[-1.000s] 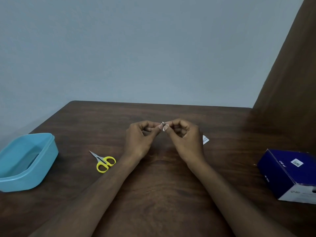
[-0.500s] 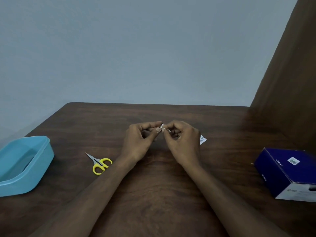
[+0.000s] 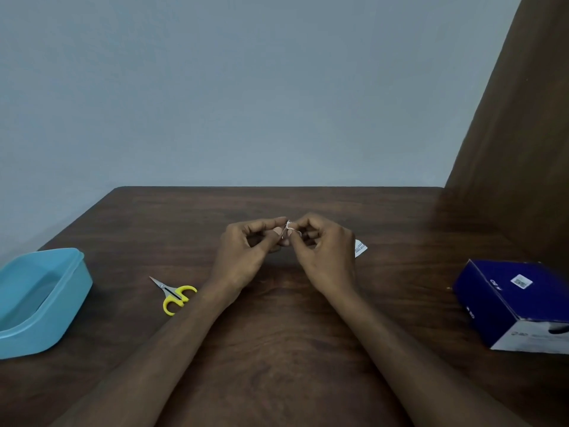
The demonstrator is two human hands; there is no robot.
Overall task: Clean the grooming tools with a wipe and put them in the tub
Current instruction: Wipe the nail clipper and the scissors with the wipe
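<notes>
Both hands meet above the middle of the dark wooden table [image 3: 277,349]. My left hand [image 3: 246,254] and my right hand [image 3: 326,257] pinch a small white wipe packet [image 3: 289,227] between their fingertips; most of it is hidden by the fingers. Small scissors with yellow handles [image 3: 175,295] lie flat on the table left of my left wrist. The light blue plastic tub [image 3: 70,291] stands at the left edge, with nothing visible inside. A scrap of white printed wrapper [image 3: 359,248] shows just behind my right hand.
A dark blue cardboard box [image 3: 511,303] lies on its side at the right edge of the table. A brown panel [image 3: 517,149] rises along the right, and a grey wall stands behind the table's far edge.
The fingertips have worked closer together on the small white packet. The view has drifted slightly, so the tub sits further left and lower in the picture.
</notes>
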